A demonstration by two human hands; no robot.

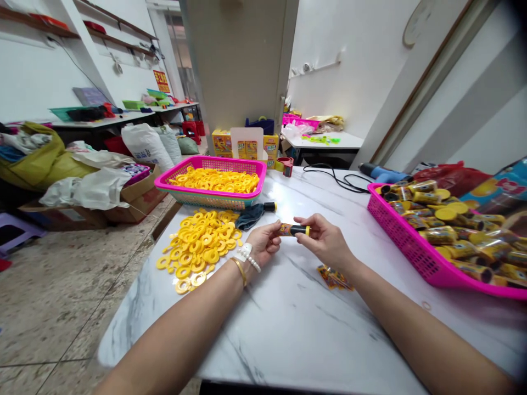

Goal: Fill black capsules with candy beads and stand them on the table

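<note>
Between my two hands, above the white table, is a small black tube (301, 230) with a yellow end and a colourful printed wrap on its left part. My left hand (267, 241), with bracelets at the wrist, pinches the wrapped left end. At the yellow right end, the fingers of my right hand (325, 237) close on the tube. A small heap of printed wraps (335, 278) lies on the table below my right hand. Left of my left hand spreads a pile of yellow plastic rings (201, 241) with short stems.
A pink basket (162, 181) of yellow pieces stands behind the pile, beside a dark cloth (249, 216) and a black tube (269, 207). At right, another pink basket (411, 249) holds many wrapped tubes. Behind it lies a blue tool (385, 174) with a black cable (337, 178).
</note>
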